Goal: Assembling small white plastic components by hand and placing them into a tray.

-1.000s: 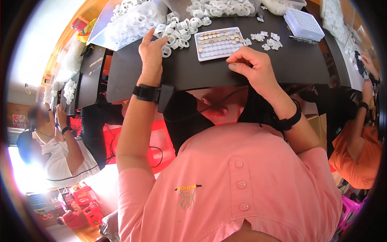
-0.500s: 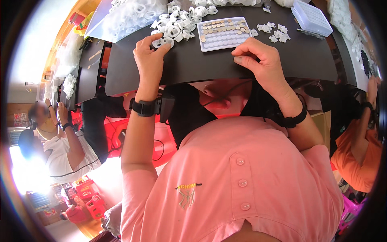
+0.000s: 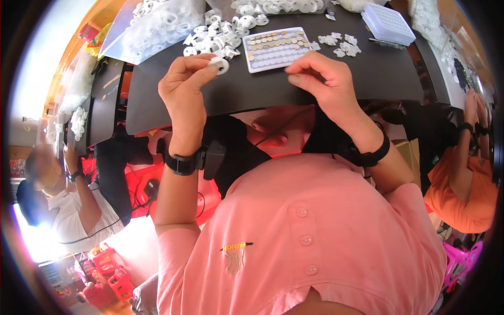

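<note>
White plastic ring [image 3: 224, 63], upper left of centre, sits pinched in the left hand [image 3: 184, 86], a light rim hold likely serving best; just below the compartment tray [image 3: 268, 67], the right hand [image 3: 331, 84] is nearly closed, anything held indiscernible.

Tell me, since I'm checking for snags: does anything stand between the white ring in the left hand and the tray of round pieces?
Nothing visible does: dark tabletop shows between the white ring in the left hand and the tray. The heap of white pieces lies just beyond that gap, toward the far side.
</note>
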Available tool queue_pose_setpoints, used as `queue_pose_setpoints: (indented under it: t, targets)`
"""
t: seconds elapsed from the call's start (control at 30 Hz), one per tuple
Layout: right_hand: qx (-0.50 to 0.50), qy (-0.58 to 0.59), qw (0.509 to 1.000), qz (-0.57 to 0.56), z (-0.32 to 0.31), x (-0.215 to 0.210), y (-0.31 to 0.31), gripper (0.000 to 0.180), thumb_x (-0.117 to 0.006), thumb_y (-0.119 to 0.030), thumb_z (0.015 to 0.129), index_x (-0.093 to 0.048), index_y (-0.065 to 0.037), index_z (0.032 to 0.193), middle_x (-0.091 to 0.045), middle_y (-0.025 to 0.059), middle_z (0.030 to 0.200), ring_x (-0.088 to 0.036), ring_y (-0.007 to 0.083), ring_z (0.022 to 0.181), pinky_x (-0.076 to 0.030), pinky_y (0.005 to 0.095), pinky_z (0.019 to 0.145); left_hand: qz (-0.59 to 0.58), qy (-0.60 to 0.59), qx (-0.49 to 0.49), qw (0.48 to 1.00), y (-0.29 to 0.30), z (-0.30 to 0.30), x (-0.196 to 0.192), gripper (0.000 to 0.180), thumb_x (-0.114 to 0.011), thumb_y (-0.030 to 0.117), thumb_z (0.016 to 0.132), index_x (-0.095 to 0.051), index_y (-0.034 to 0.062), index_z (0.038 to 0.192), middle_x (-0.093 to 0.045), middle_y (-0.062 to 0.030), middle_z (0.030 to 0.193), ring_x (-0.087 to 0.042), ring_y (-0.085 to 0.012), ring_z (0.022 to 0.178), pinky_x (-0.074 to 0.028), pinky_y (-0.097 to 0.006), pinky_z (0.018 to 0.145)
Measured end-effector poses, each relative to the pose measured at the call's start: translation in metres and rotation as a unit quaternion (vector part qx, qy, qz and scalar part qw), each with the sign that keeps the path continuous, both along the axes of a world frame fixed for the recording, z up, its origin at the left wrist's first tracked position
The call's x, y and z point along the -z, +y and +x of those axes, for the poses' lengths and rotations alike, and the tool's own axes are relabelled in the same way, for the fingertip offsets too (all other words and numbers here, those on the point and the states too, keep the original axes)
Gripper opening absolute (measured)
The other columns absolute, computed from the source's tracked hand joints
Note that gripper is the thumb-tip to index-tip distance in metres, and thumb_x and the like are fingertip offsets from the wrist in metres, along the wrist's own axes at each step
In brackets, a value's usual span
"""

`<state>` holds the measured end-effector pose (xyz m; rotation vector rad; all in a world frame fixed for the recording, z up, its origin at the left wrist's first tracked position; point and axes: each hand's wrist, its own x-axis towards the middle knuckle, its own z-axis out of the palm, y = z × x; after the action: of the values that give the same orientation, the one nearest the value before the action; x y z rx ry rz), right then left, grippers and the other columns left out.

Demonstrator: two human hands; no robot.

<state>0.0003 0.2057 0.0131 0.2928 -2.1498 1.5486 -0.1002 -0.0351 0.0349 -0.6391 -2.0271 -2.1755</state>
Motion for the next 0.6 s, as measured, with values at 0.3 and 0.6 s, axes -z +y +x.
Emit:
queue_pose_setpoints:
  t: [0.3, 0.6]
  targets:
    - [-0.023, 0.072, 0.994, 0.081, -0.021, -0.033, -0.027, 0.008, -0.067, 0.001, 0.087, -0.065, 0.000, 0.095, -0.063, 0.0012, 0.080, -0.057, 0.0102, 0.070, -0.046, 0.0251, 0.063, 0.086, -0.180, 0.175, 0.964, 0.033, 0.027, -0.001, 0.014, -0.060, 0.000, 0.092, -0.063, -0.0094, 0.101, -0.069, -0.0186, 0.096, -0.068, -0.0239, 0.079, -0.056, -0.034, 0.066]
    - [-0.117, -0.061, 0.982, -0.133, -0.017, -0.029, -0.034, 0.007, -0.063, 0.003, 0.084, -0.061, 0.001, 0.090, -0.062, 0.0035, 0.070, -0.058, 0.0086, 0.063, -0.047, 0.0259, 0.059, 0.123, -0.225, 0.208, 0.944, 0.033, 0.026, 0.012, 0.014, -0.064, 0.002, 0.091, -0.065, -0.0085, 0.101, -0.069, -0.0158, 0.091, -0.068, -0.0230, 0.077, -0.055, -0.032, 0.064]
